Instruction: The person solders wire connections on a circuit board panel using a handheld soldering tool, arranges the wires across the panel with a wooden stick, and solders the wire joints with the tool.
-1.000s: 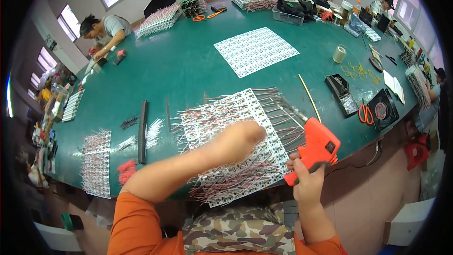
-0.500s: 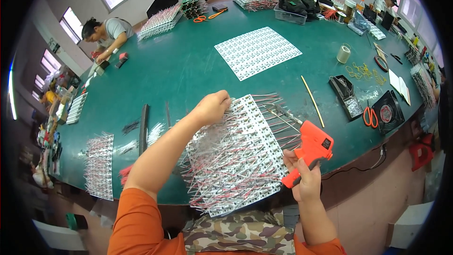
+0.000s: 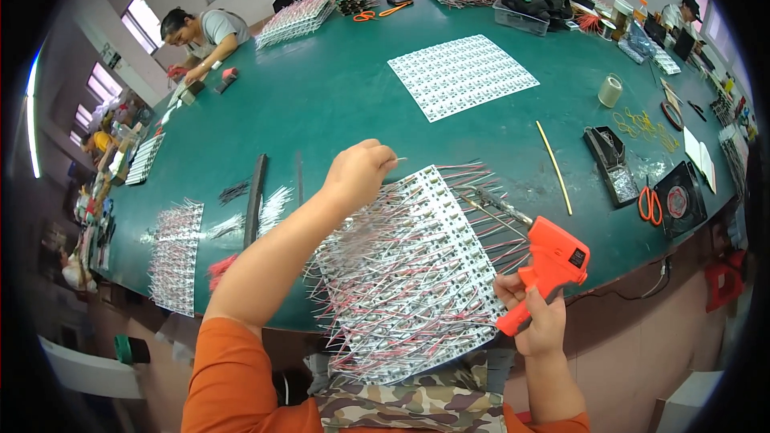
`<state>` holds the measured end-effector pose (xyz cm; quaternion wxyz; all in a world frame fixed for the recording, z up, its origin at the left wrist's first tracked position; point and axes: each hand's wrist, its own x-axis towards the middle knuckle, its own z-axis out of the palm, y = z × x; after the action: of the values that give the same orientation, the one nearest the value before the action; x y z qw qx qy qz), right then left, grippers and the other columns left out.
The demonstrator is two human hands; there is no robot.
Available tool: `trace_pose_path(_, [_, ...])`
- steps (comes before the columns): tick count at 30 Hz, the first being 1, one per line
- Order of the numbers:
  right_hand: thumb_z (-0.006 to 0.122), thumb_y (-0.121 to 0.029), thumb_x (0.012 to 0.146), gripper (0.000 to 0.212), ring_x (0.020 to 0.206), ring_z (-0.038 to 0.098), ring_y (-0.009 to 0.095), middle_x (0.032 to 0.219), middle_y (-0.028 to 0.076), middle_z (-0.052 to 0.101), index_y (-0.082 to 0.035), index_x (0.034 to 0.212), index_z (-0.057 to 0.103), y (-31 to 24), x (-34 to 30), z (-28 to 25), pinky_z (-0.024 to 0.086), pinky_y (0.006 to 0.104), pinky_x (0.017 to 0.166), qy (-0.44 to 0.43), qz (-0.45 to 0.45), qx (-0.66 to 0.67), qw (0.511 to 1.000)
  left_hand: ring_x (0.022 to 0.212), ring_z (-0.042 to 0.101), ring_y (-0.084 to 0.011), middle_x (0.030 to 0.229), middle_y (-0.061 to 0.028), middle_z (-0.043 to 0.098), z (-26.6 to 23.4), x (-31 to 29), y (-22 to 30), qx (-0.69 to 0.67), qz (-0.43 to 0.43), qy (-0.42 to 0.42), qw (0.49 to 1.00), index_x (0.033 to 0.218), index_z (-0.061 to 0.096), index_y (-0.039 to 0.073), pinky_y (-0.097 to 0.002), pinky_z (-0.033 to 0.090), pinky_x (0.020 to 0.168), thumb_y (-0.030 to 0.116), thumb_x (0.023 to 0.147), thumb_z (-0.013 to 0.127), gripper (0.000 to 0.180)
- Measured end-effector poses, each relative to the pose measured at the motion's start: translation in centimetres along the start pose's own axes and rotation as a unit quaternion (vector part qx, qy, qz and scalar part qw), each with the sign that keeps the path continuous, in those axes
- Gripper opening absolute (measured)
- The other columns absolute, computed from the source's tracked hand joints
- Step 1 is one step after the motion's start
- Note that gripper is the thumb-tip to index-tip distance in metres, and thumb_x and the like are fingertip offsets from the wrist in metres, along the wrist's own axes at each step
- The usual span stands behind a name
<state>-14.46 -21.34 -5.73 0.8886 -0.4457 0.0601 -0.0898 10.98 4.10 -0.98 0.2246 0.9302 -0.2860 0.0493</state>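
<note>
My right hand [image 3: 539,317] grips an orange soldering gun [image 3: 555,255] by its handle, its metal tip pointing up and left over the wires at the board's right edge. My left hand [image 3: 361,172] is closed in a pinch above the board's far edge, with the short pale end of a thin wire [image 3: 402,159] sticking out of the fingertips. Beneath both hands, a white circuit-board panel [image 3: 449,228] overhangs the near table edge. Red, white and dark wires [image 3: 377,273] cover much of it, and my left forearm hides part of its left side.
On the green table [image 3: 321,104] lie a bare white panel [image 3: 465,76], a yellow stick [image 3: 555,168], a black tray [image 3: 611,167], orange-handled scissors [image 3: 650,204] and a small fan [image 3: 682,200]. A wired panel [image 3: 176,256] and a dark bar [image 3: 255,196] are left. Another person [image 3: 208,36] works far left.
My left hand has risen slightly off the board's far edge, and a thin wire end now shows at its fingertips. The soldering gun has shifted slightly right and down. The whole view has shifted.
</note>
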Motion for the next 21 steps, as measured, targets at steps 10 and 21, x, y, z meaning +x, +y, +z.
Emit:
trace_pose_path(10, [0.063, -0.009, 0.09, 0.046, 0.102, 0.068, 0.035, 0.115, 0.023, 0.065, 0.007, 0.13, 0.047, -4.6, 0.7, 0.9, 0.058, 0.0473, 0.088, 0.014, 0.005, -0.072, 0.997, 0.088, 0.065, -0.0332, 0.092, -0.0117, 0.06, 1.4, 1.1, -2.8, 0.184, 0.122, -0.092, 0.971, 0.096, 0.064, 0.007, -0.0415, 0.053, 0.075, 0.002, 0.081, 0.058, 0.017])
trace_pose_path(21, [0.067, -0.005, 0.085, 0.061, 0.102, 0.069, 0.029, 0.131, 0.023, 0.057, 0.007, 0.139, 0.041, -7.0, 5.3, 2.8, 0.06, 0.0386, 0.082, 0.008, -0.06, -0.123, 0.991, 0.082, 0.063, -0.0328, 0.09, -0.0119, 0.061, -0.9, 4.3, -1.9, 0.035, 0.077, 0.013, 0.996, 0.093, 0.068, 0.009, -0.0391, 0.051, 0.07, 0.006, 0.083, 0.064, 0.011])
